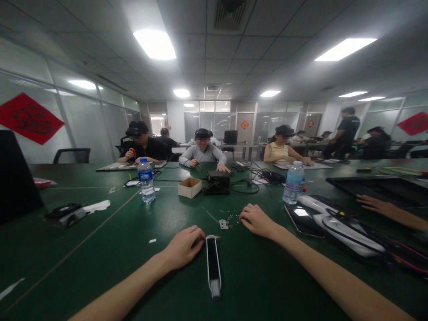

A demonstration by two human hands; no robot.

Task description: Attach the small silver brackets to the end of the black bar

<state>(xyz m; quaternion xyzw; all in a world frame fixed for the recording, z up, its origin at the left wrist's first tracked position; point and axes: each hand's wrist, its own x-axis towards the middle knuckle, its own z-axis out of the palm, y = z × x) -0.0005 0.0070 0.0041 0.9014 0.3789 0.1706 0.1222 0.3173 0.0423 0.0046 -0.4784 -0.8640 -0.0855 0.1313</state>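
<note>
My left hand [185,244] rests on the green table with its fingers loosely bent and a gap between thumb and fingers. Its fingertips are beside the top end of a long, narrow frame [207,263] with white edges, a dark middle and a grey block at its near end. Farther right, my right hand [257,220] is closed, fingertips pressed together at the tabletop; anything in them is too small to make out. Left of those fingertips lie a small metal plate with holes [224,224] and several tiny metal pieces [230,217].
Ahead stand a small open box [189,187], a black device [217,183] with cables, and two water bottles [146,180] [293,183]. At right are a phone-like slab [302,220], a white-and-black tool [344,229] and another person's hand [374,203]. Co-workers sit across the table.
</note>
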